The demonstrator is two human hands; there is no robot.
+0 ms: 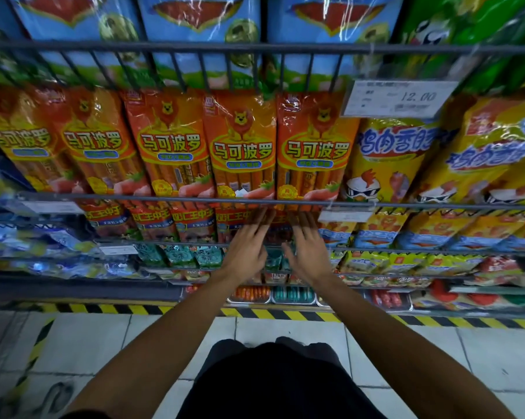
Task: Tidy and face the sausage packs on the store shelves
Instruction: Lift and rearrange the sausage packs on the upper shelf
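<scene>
Both hands reach side by side toward the red sausage packs behind the shelf rail.

Left hand (245,248) and right hand (308,252) are extended close together, palms turned partly toward each other, fingers straight and spread; fingertips are motion-blurred, so contact with the packs cannot be told, and neither hand holds anything. The fingertips lie at the row of red sausage packs (191,220), just under the wire rail (134,197). Directly above the fingers, behind that rail, stands a row of orange sausage packs (243,146), upright and facing out. Up and to the right of the right fingers are yellow chicken sausage packs (385,158) and a price tag (402,98) reading 12.00. Below the wrists sit green packs (181,255).
</scene>
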